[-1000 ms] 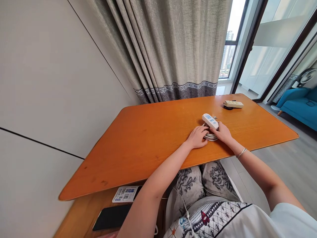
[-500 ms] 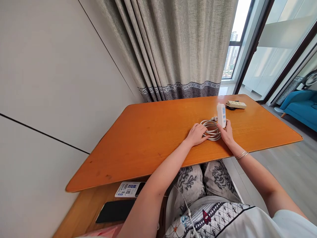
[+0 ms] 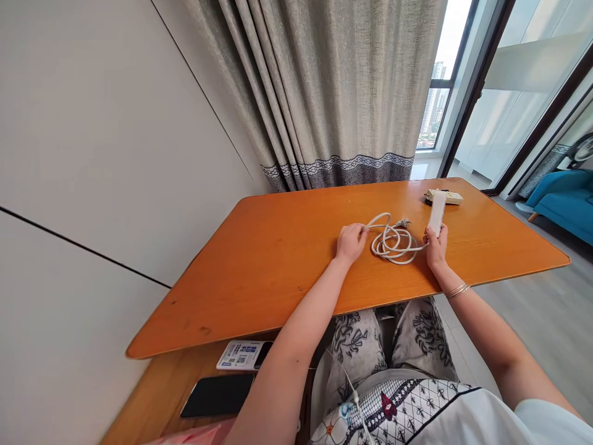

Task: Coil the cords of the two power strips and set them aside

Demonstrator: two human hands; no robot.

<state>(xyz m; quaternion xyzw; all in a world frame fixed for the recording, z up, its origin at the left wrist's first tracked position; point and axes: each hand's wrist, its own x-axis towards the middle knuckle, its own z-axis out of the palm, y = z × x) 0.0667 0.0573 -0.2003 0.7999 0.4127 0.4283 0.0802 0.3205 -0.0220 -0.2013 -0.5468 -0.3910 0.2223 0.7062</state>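
Observation:
A white power strip stands raised in my right hand, its plain side turned toward me. From its lower end the white cord runs left into loose loops lying on the table. My left hand pinches a stretch of that cord to the left of the loops. The cord's plug rests on the table behind the coil, apart from both hands.
The orange-brown wooden table spans the view. A second, cream power strip lies at its far right, partly behind the raised one. On a lower surface at left are a black phone and a printed white card.
My right hand has moved right and turned the power strip so its socket side no longer shows. My left hand has drawn cord leftward, and the neat coil has loosened.

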